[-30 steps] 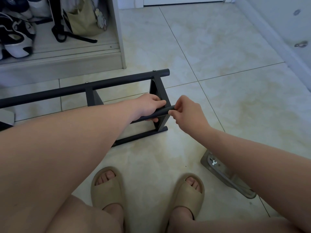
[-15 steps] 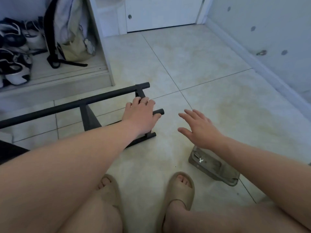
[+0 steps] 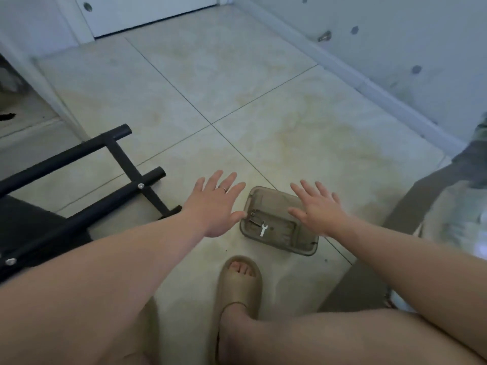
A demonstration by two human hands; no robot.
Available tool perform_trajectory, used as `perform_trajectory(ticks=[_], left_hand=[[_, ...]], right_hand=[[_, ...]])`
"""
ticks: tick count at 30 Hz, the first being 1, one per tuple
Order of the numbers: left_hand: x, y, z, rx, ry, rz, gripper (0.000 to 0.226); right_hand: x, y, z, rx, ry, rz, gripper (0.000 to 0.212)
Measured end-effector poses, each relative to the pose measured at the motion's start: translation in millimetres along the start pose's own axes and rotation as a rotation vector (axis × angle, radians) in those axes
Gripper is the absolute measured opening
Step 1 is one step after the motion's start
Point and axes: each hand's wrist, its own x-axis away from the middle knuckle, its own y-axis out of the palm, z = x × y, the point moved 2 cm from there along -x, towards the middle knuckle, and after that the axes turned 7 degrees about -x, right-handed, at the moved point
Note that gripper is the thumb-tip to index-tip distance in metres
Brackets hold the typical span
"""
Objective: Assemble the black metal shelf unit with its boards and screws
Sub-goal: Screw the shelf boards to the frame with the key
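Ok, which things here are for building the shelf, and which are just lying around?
For the shelf: black metal frame, clear tray, small wrench inside it.
Not part of it: beige sandal, doorstop on the wall.
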Motion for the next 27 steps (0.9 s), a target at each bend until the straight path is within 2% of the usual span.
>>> perform_trajectory(ticks=[4,7,10,14,16,20,27], left_hand=[[-33,41,13,0.116,-0.024,-0.166,0.078],[-52,73,18,0.339,-0.100,-0.264,0.080],[-71,99,22,0.618,-0.188,-0.249,0.070],[-85,120,24,0.746,-0.249,-0.167,0.032],[-88,127,23,0.824,-0.270,-0.149,0.022],[-89,134,22,0.946,-0.266,-0.161,0.028],[-91,138,22,0.994,-0.273,-0.183,0.034]], right_hand=[[-32,24,22,0.046,-0.059,-0.056,0.066],[-55,49,22,0.045,-0.121,-0.119,0.065],[-73,80,25,0.034,-0.113,-0.212,0.065],[-89,112,33,0.003,-0.088,-0.235,0.059],[-99,123,29,-0.050,-0.091,-0.209,0.055],[-122,141,9,-0.183,-0.135,-0.172,0.047],[-142,165,-8,-0.157,-0.117,-0.189,0.029]])
